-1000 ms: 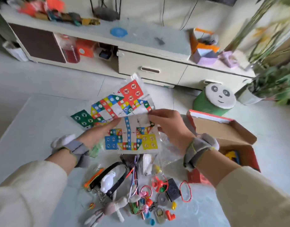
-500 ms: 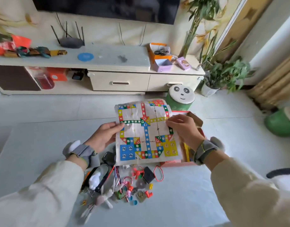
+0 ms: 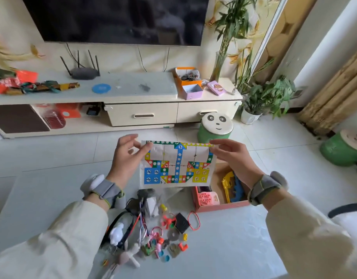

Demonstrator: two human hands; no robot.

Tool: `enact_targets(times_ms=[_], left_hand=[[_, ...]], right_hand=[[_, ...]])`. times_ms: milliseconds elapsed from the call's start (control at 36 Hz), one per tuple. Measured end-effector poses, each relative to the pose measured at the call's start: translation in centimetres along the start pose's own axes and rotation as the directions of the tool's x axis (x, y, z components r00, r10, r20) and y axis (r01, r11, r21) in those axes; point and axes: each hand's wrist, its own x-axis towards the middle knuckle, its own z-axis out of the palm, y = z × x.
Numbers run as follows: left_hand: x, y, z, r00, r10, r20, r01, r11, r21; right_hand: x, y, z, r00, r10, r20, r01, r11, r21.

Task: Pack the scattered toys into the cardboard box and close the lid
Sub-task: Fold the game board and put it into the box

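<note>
**Game sheet (image 3: 176,166) held up over the open box (image 3: 224,206), not yet packed.**
I note the left hand (image 3: 127,156) and right hand (image 3: 236,158) set apart, each pinching an upper corner. The sheet hangs above the table (image 3: 224,248), its lower edge near the box. Risks, in my judgement: the thin paper may crumple or tear if pushed onto the yellow gun (image 3: 227,185) inside, or stand proud and stop the box closing. Loose toys (image 3: 153,228) lie beside the box. No brand or legible writing, only coloured squares, dots and arrows.

Arms outstretched, left hand (image 3: 126,158) and right hand (image 3: 234,160) raised apart, each pinching the game sheet (image 3: 176,170)
</note>
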Motion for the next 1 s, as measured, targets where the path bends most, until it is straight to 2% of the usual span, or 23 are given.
enact_targets(times_ms=[56, 111, 167, 222, 333, 389, 445, 528, 611, 695, 778, 861, 1000], left_hand=[[0.3, 0.6, -0.5, 0.992, 0.041, 0.116, -0.043, 0.999, 0.015], [0.4, 1.3, -0.8, 0.977, 0.045, 0.206, -0.037, 0.999, -0.038], [0.3, 2.1, -0.8, 0.974, 0.032, 0.224, -0.015, 0.997, -0.079], [0.3, 3.1, -1.0, 0.979, 0.061, 0.197, -0.050, 0.997, -0.062], [0.5, 4.5, -0.8, 0.973, 0.110, 0.202, -0.104, 0.994, -0.038], [0.6, 5.2, -0.3, 0.959, 0.129, 0.250, -0.139, 0.990, 0.020], [0.5, 5.7, 0.3, 0.938, 0.130, 0.321, -0.153, 0.987, 0.044], [0.0, 6.4, 1.0, 0.906, 0.122, 0.406, -0.141, 0.990, 0.015], [0.0, 6.7, 0.8, 0.906, 0.100, 0.411, -0.127, 0.991, 0.039], [0.1, 6.6, 0.1, 0.870, 0.059, 0.489, -0.116, 0.989, 0.087], [0.1, 6.3, -0.2, 0.870, 0.027, 0.492, -0.078, 0.993, 0.084], [0.6, 6.3, -0.8, 0.904, 0.015, 0.428, -0.031, 0.999, 0.029], [2.0, 5.9, -2.0, 0.950, -0.042, 0.309, 0.054, 0.998, -0.028]], right_hand=[[0.1, -0.6, -0.1, 1.000, 0.007, 0.023, -0.007, 1.000, -0.020], [0.3, -1.1, -0.2, 0.999, 0.007, 0.041, -0.004, 0.998, -0.057], [0.4, -1.4, -0.3, 0.999, -0.011, 0.048, 0.016, 0.993, -0.113], [0.6, -1.9, -0.3, 0.998, -0.017, 0.052, 0.028, 0.976, -0.215], [1.2, -2.3, -0.1, 0.997, -0.033, 0.064, 0.064, 0.816, -0.574], [1.2, -3.2, 0.7, 0.985, -0.078, 0.152, 0.159, 0.749, -0.643], [0.8, -4.5, 2.2, 0.962, -0.106, 0.253, 0.246, 0.742, -0.624], [0.4, -6.0, 4.9, 0.928, -0.111, 0.356, 0.296, 0.801, -0.520], [0.1, -6.6, 6.8, 0.914, -0.187, 0.360, 0.372, 0.741, -0.559], [-0.2, -6.9, 7.4, 0.904, -0.200, 0.378, 0.398, 0.716, -0.573], [-0.4, -7.0, 7.1, 0.905, -0.170, 0.391, 0.389, 0.705, -0.594], [-0.6, -6.6, 5.9, 0.918, -0.111, 0.380, 0.352, 0.667, -0.657], [-1.1, -6.0, 2.5, 0.959, 0.032, 0.280, 0.136, 0.818, -0.559]])
